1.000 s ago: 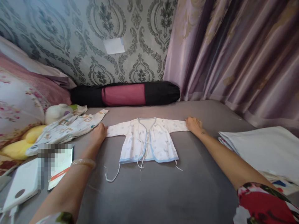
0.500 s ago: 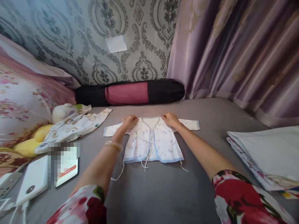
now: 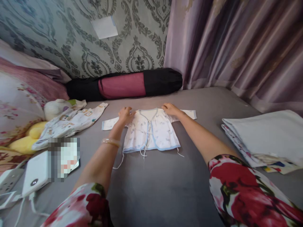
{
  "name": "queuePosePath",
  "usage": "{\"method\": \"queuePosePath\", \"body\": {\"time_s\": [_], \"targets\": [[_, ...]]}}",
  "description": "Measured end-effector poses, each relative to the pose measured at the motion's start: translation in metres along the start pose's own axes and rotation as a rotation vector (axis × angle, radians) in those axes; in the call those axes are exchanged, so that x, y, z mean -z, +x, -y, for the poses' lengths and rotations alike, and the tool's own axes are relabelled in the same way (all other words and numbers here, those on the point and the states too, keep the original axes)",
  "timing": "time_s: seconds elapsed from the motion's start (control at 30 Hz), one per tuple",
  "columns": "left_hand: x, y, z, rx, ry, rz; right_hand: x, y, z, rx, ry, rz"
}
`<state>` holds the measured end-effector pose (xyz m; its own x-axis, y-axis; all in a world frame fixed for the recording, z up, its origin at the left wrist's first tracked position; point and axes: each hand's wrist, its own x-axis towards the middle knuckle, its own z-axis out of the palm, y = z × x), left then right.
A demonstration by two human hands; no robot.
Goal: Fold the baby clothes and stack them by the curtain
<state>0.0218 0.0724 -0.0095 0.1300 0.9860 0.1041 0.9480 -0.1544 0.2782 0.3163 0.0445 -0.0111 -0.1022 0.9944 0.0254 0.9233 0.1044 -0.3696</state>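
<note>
A small white baby shirt (image 3: 163, 130) with light-blue trim and a faint print lies face up on the grey bed sheet, its sleeves spread to both sides. White tie strings hang from its middle and lower edge; the front panels are joined by a tie. My left hand (image 3: 126, 115) rests over the left shoulder and sleeve, fingers apart and loosely bent. At the right shoulder, my right hand (image 3: 170, 109) is loosely curved, its fingertips at the cloth's upper edge. A bracelet (image 3: 110, 142) circles my left wrist.
Behind the shirt lies a long black and maroon bag (image 3: 123, 85) against the wall. Printed baby clothing (image 3: 68, 123) and plush toys are at left, near a white power bank (image 3: 36, 171), cables and a blurred phone (image 3: 69, 157). Folded cloths (image 3: 267, 135) lie at right.
The view has tilted down and shifted slightly. My left fingers have spread and lifted from the shirt's shoulder; my right hand has eased slightly outward from the collar. The shirt stays spread out.
</note>
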Motion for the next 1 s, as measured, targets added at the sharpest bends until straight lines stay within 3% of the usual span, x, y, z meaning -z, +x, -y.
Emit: {"method": "queuePosePath", "body": {"time_s": [0.1, 0.2, 0.3, 0.47, 0.63, 0.77, 0.87, 1.0], "targets": [[0.022, -0.033, 0.006, 0.072, -0.020, -0.030, 0.015, -0.027, 0.005, 0.018, 0.043, -0.055], [0.035, -0.076, 0.018, 0.132, -0.115, 0.031, 0.017, -0.063, 0.027, 0.108, 0.063, -0.081], [0.041, -0.117, 0.027, 0.155, -0.206, 0.081, 0.007, -0.099, 0.060, 0.240, 0.096, 0.000], [0.043, -0.164, 0.026, 0.246, -0.332, 0.200, -0.009, -0.142, 0.098, 0.318, 0.078, 0.129], [0.037, -0.192, 0.019, 0.250, -0.378, 0.196, -0.017, -0.162, 0.100, 0.333, 0.012, 0.184], [0.037, -0.207, 0.020, 0.259, -0.198, 0.192, -0.020, -0.173, 0.095, 0.303, 0.010, 0.078], [0.044, -0.213, 0.025, 0.272, -0.102, 0.237, -0.022, -0.174, 0.088, 0.289, 0.058, 0.031], [0.052, -0.215, 0.028, 0.216, -0.080, 0.318, -0.021, -0.166, 0.075, 0.205, 0.217, 0.082]]}}
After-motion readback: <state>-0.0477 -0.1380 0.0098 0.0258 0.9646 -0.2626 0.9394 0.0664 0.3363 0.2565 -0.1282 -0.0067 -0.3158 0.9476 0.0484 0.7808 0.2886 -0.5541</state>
